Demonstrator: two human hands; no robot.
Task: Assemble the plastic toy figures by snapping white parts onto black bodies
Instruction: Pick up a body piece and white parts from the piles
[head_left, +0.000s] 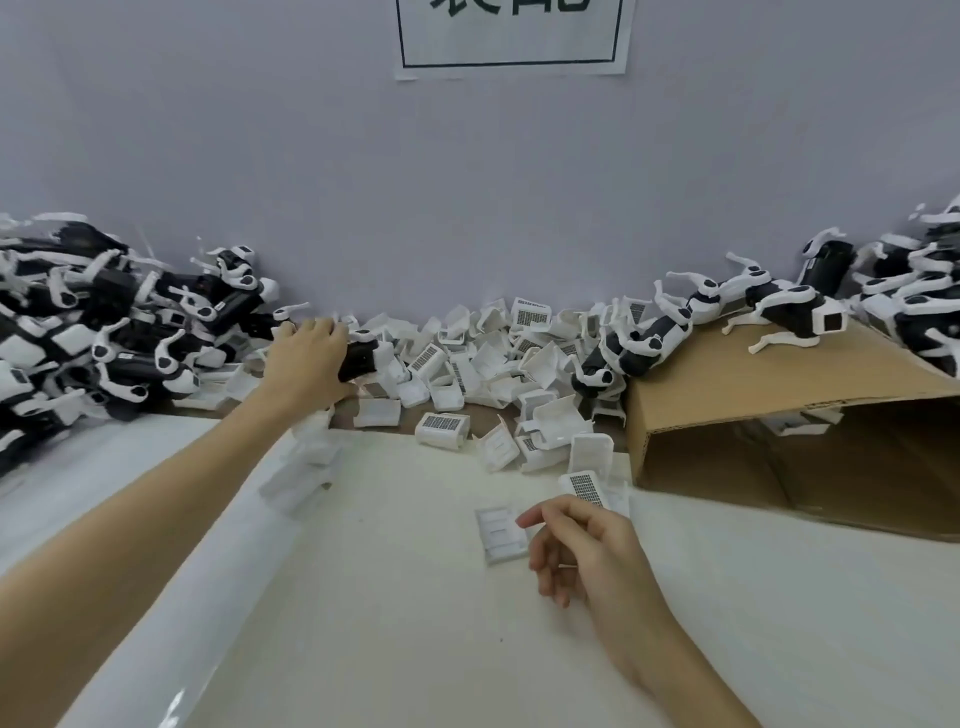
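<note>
Right hand (582, 551) hovers nearest the camera, above the pale work surface (395, 597), fingers loosely curled and holding nothing. A flat white ribbed part (501, 535) lies on the surface just beside its fingertips, and a white part with a printed grid patch (586, 487) lies just beyond.

Left hand (309, 364) reaches further out, fingers curled around a black body (358, 358) at the near edge of the loose-part heap.

White parts (488, 364) lie piled along the foot of the wall, between a heap of black-and-white figures (104, 338) on the left and an overturned cardboard box (779, 410) on the right. More figures (779, 301) rest on top of the box.

Handling judgement: the parts appear to be thin moulded plastic, light and stiff, with smooth faces that may slip. Take the black body around its middle section, clear of the thin white legs, which look easiest to bend or snap. Take the white part by its side edges.

Writing: a framed paper sign (511, 36) hangs on the wall, cut off at the top; its characters cannot be read. The grid patches are too small to read.
</note>
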